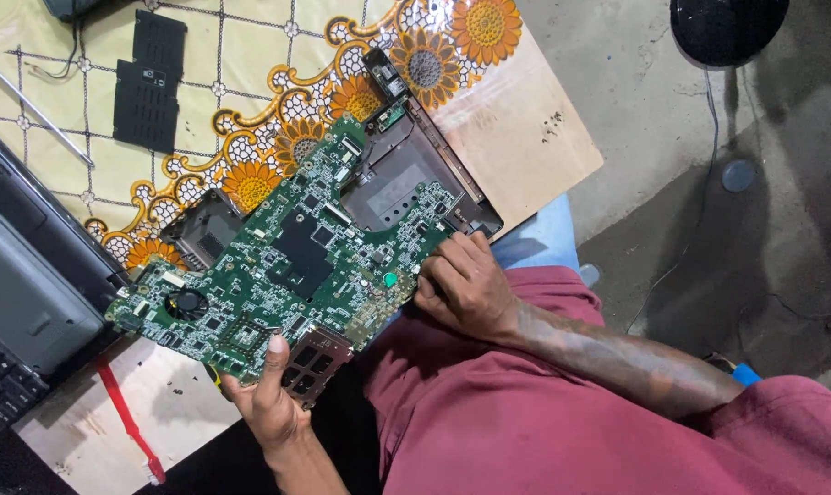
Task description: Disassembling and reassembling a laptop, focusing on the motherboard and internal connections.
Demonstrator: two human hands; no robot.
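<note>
Green and full of tiny parts, the circuit board (287, 266) is up off the bench (516, 119) and held in both my hands; the step in hand looks to me like lifting the board out of the dark laptop base (415, 174) that lies under its far end; my left hand (273, 403) is clenched on the near edge of the board, thumb on top beside a metal slot cover (317, 359), fingers hidden below; my right hand (466, 284) pinches the right edge of the board, close to a small green round cell (390, 280); so the board sits between my two grips, tilted, its far end over the open base; the black fan (188, 302) rides on the left end of the board; I think the next move calls for a slow, level lift with both grips kept tight, so no corner catches on the base; another laptop (31, 293) lies at the left, a red tool (127, 417) lies near it, and a black cover plate (150, 82) rests far off on the flowered cloth (251, 55).
</note>
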